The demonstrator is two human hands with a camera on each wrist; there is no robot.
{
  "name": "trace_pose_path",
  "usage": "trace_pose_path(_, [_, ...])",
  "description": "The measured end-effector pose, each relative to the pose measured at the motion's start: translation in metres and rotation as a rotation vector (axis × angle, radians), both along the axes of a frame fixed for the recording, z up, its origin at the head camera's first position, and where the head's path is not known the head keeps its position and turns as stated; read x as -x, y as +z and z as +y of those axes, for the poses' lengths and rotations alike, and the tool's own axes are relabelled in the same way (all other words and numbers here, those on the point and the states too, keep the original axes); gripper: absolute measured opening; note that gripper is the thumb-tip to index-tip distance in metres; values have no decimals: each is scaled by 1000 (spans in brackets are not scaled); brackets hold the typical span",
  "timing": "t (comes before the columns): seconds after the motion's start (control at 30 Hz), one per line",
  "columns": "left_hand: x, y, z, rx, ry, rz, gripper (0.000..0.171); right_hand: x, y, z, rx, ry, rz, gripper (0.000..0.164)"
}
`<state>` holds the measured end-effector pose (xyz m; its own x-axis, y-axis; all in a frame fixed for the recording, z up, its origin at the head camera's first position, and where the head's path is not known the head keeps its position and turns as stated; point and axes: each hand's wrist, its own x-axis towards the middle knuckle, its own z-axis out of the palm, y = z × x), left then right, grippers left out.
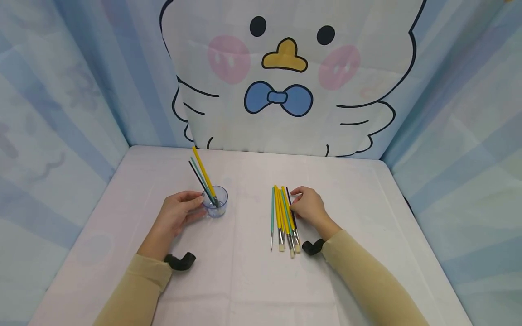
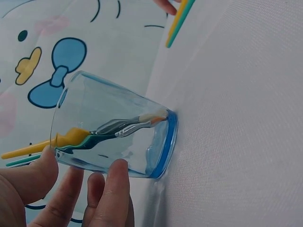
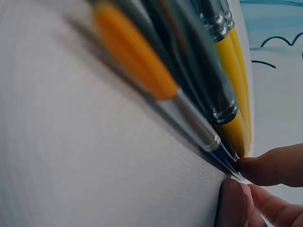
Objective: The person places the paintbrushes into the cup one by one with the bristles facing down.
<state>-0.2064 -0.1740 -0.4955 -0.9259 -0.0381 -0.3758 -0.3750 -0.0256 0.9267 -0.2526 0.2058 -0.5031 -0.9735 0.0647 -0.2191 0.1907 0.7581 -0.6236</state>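
Note:
My left hand (image 1: 178, 212) holds a clear bluish plastic cup (image 1: 216, 211) by its side, thumb near the rim. The cup stands upright on the table. A yellow paintbrush (image 1: 202, 170), a green one and a dark one lean in it, bristles down. To the right lies a row of yellow, green and dark paintbrushes (image 1: 279, 208), bristles toward me. At the row's right edge, my right hand (image 1: 311, 207) pinches a dark-handled paintbrush (image 1: 289, 197). In the right wrist view, this paintbrush (image 3: 196, 120) has orange bristles and a silver ferrule beside the others.
A pale cloth covers the table (image 1: 244, 280). Behind it hangs a curtain (image 1: 228, 113) with a cartoon duck, and striped blue curtains (image 1: 469, 181) flank both sides. Black wrist straps (image 1: 180, 261) show at both sleeves.

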Motion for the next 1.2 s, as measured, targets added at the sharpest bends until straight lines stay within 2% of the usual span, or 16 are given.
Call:
trace_pose_path(0.23, [-1,-1,-1,-7,-2,0,42,0,0,-4,-95,2,32,42])
trace_pose_path(0.53, [-1,-1,-1,-37,-4,14,42,1,6,-7,-193,16,15,41])
trace_pose_path(0.63, [-1,0,-1,-46,-3,19,42,2,9,-7,-192,10,-1,39])
trace_pose_path(0.93, [0,-1,-1,-52,-2,17,42,4,8,1,-27,-33,-63,41])
trace_pose_path(1.2, [-1,-1,-1,-53,-3,22,41,8,5,6,225,-98,-103,44])
